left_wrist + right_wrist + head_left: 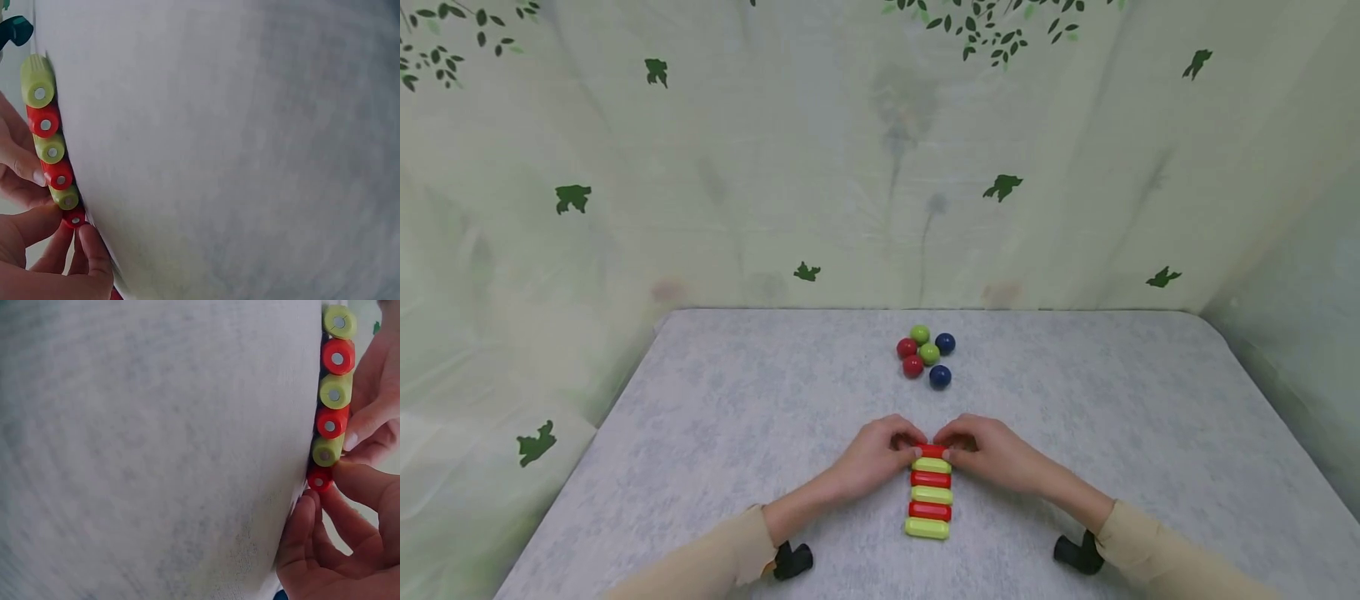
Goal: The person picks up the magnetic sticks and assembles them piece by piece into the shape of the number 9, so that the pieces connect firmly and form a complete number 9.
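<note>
A row of red and lime-green capsule-shaped pegs (930,493) lies on the grey table (715,417), colours alternating, running from near me outward. Both hands meet at the farthest red peg (932,450). My left hand (880,454) pinches its left end (75,219) between thumb and fingertips. My right hand (988,450) pinches its right end (319,480). The wrist views show the pegs end-on, red and green in turn, with a fingertip of the other hand resting on the far side of the row.
A cluster of small balls (925,356), red, green and dark blue, sits beyond the hands toward the back of the table. A pale leaf-print curtain (850,167) walls in the back and sides. Black wrist mounts (792,560) hang by both sleeves.
</note>
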The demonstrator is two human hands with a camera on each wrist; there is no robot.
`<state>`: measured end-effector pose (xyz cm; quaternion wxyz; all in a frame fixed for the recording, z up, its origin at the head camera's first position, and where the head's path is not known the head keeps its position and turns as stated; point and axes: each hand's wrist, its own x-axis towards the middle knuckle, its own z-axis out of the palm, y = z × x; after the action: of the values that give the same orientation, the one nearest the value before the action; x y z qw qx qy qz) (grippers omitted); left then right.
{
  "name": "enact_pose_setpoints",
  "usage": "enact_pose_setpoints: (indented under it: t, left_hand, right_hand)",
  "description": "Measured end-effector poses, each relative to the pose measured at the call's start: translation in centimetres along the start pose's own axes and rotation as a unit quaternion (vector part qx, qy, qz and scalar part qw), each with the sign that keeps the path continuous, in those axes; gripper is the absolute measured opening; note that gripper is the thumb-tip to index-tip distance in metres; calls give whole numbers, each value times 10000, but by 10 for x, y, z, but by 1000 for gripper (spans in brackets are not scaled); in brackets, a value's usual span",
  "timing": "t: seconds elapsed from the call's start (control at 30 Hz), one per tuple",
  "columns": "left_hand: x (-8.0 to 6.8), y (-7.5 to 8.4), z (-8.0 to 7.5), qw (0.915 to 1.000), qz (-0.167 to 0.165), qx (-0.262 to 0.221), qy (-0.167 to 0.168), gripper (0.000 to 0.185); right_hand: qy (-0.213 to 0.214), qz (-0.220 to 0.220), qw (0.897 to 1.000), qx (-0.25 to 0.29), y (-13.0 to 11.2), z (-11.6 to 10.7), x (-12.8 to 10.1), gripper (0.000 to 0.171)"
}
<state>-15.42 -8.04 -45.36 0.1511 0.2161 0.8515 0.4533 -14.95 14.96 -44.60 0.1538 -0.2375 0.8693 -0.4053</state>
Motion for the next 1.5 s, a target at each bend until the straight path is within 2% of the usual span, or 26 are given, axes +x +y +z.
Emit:
enact_pose_setpoints:
  t: [0.3, 0.5, 0.67, 0.87, 1.07, 1.27, 1.5]
  left_hand:
    - [2, 0, 0, 9999, -86, -17, 62, 17]
    - [7, 4, -2, 9993, -200, -225, 205, 16]
    - [18, 6, -9, 9992, -80, -213, 331, 15]
    - [36, -2, -15, 9989, 87, 23, 455, 15]
    - [50, -6, -17, 9980, -46, 207, 590, 12]
    - [61, -8, -19, 9979, -186, 129, 606, 11]
    - [63, -8, -17, 9980, -128, 5, 611, 10]
  right_hand:
    - [-94, 126, 9996, -247, -2, -1, 6, 14]
    - [45, 222, 9997, -25, -1, -4, 10, 15]
    - [296, 160, 9994, 118, -1, -9, 20, 14]
    - [603, 265, 9975, 237, 3, -13, 36, 13]
    - [821, 593, 9940, 410, 8, -11, 49, 14]
    - [1026, 704, 9919, 241, 10, -11, 53, 14]
    - [1229, 860, 9884, 247, 12, -10, 51, 15]
